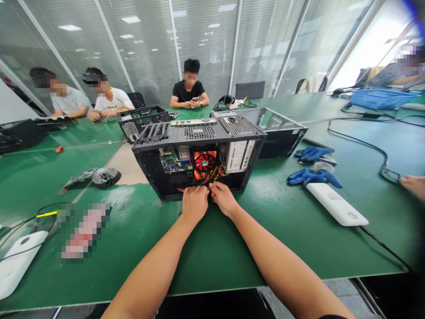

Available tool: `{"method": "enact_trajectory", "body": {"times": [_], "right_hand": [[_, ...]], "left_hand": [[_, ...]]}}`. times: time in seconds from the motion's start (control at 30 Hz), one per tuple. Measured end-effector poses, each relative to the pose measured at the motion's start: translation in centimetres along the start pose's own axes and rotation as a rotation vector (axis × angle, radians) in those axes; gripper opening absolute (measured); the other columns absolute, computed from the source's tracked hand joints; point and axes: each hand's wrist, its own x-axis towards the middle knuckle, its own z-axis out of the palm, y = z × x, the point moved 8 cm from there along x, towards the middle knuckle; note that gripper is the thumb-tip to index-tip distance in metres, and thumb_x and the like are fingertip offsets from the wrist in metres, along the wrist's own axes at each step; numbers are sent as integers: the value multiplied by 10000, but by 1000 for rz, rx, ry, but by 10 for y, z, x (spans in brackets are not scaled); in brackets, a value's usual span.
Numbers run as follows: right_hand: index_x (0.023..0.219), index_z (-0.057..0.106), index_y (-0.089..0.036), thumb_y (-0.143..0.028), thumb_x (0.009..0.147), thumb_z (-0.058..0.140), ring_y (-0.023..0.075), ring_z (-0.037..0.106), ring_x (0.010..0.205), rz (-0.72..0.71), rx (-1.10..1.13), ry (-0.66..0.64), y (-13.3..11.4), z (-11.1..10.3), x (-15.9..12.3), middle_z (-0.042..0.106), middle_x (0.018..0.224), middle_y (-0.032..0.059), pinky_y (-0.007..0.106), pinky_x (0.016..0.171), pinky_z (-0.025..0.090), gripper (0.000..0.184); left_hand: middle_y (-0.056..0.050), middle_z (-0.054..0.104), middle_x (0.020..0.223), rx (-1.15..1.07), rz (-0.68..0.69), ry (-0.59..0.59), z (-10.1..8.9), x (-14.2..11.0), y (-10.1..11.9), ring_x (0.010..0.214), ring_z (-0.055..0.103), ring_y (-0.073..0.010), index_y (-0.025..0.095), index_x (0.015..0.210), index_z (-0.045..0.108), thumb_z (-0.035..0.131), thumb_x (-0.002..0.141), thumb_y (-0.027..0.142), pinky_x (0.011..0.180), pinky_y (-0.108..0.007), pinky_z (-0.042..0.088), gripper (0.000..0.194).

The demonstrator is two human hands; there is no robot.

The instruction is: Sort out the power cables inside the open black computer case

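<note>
An open black computer case [159, 146] stands on the green table with its open side towards me. Inside it are a green motherboard [170, 163], a red and black cooling fan [205, 163] and a white-labelled power supply [239, 156]. Both my hands meet at the lower edge of the opening. My left hand [195, 201] is closed, its fingertips hidden behind the knuckles. Beside it, my right hand [223, 198] pinches at the bundle of coloured cables [212, 176] below the fan. Exactly which cable lies between the fingers is hard to see.
Behind stand another open case [142, 117] and a dark side-panelled case [279, 137]. Blue gloves [314, 173] and a white power bank-like device [337, 204] lie right. A cap-like item [104, 176] and another white device [21, 261] lie left. Several people sit around the table.
</note>
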Motion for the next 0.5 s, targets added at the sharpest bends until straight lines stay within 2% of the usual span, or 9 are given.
{"method": "enact_trajectory", "body": {"times": [0.3, 0.5], "right_hand": [[609, 450, -189, -509, 625, 785, 36, 298, 387, 49, 53, -28, 1, 1, 2, 427, 479, -74, 197, 377, 194, 464], [602, 454, -190, -498, 642, 777, 41, 314, 383, 46, 54, -22, 1, 1, 2, 429, 476, -69, 201, 373, 199, 448]], "left_hand": [[-39, 668, 842, -21, -17, -36, 3, 1, -2, 848, 603, -204, 204, 862, 592, 437, 954, 254, 766, -338, 364, 186], [-32, 667, 835, -21, -9, -25, 3, 1, -2, 836, 602, -199, 207, 857, 595, 442, 952, 249, 757, -338, 359, 185]]}}
